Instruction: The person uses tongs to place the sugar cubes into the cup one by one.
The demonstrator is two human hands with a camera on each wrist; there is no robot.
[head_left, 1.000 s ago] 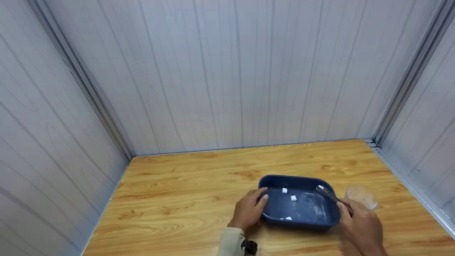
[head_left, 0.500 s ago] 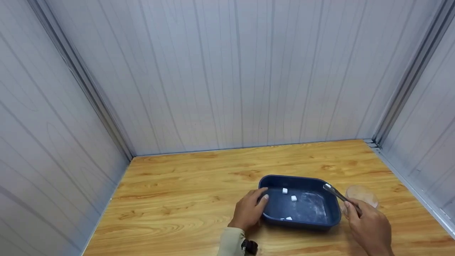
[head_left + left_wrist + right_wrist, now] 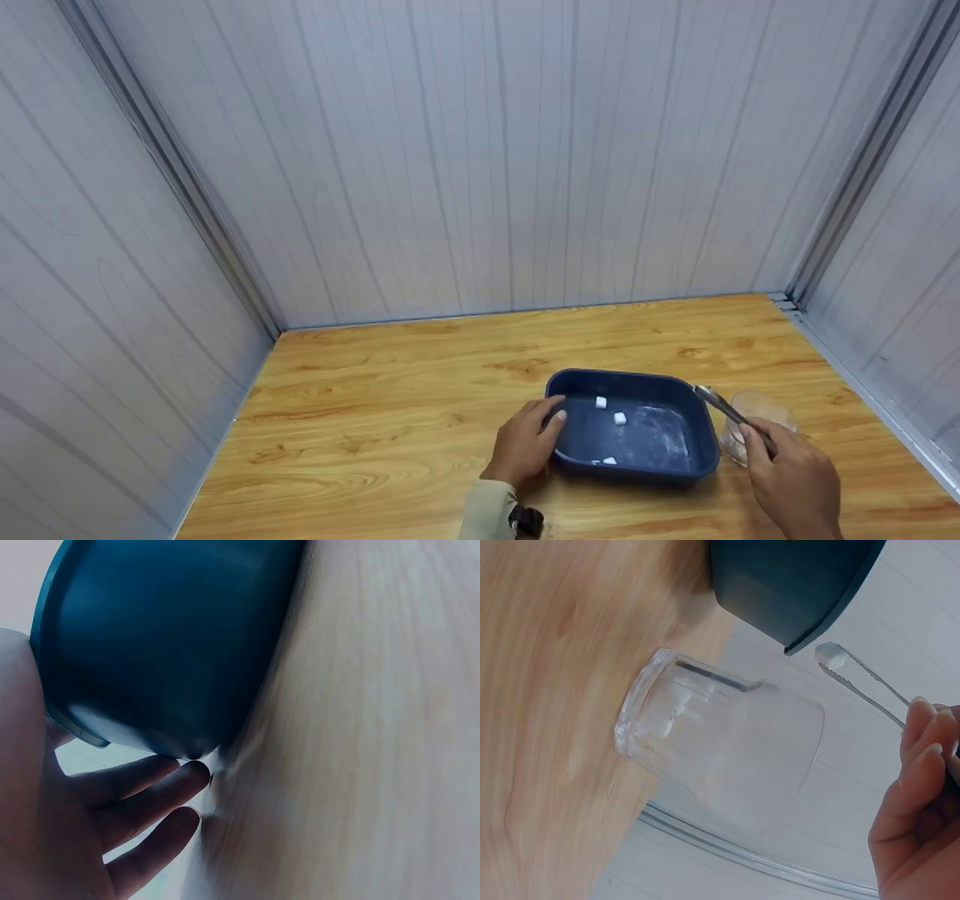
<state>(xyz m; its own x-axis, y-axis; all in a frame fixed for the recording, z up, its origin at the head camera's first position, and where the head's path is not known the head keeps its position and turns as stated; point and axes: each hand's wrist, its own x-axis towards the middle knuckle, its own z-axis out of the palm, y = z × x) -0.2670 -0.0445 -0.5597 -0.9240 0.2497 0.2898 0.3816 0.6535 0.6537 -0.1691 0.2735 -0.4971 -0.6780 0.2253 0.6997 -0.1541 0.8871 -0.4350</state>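
Observation:
My left hand [image 3: 521,444] holds the left end of a dark blue baking dish [image 3: 637,471], thumb over the rim and fingers against the outside wall. Inside the dish lie white cubes, one [image 3: 601,403] toward the back, another [image 3: 619,418] near the middle and a third [image 3: 610,460] partly hidden by the front wall. In my right hand [image 3: 795,476] are small metal tongs [image 3: 720,403] with serrated tips. Those tips pinch a white cube [image 3: 830,655] just outside the dish's right rim, beside a clear glass [image 3: 765,757]. White pieces show low in the glass.
The wooden table [image 3: 375,397] runs back to a pale panelled wall [image 3: 465,165]. Side panels stand at left and right. White powdery smears mark the dish floor. My right hand partly hides the glass in the head view.
My right hand has moved right with the tongs and cube, from over the inside of the dish to past its right rim, toward the glass. My left hand and the dish stay put.

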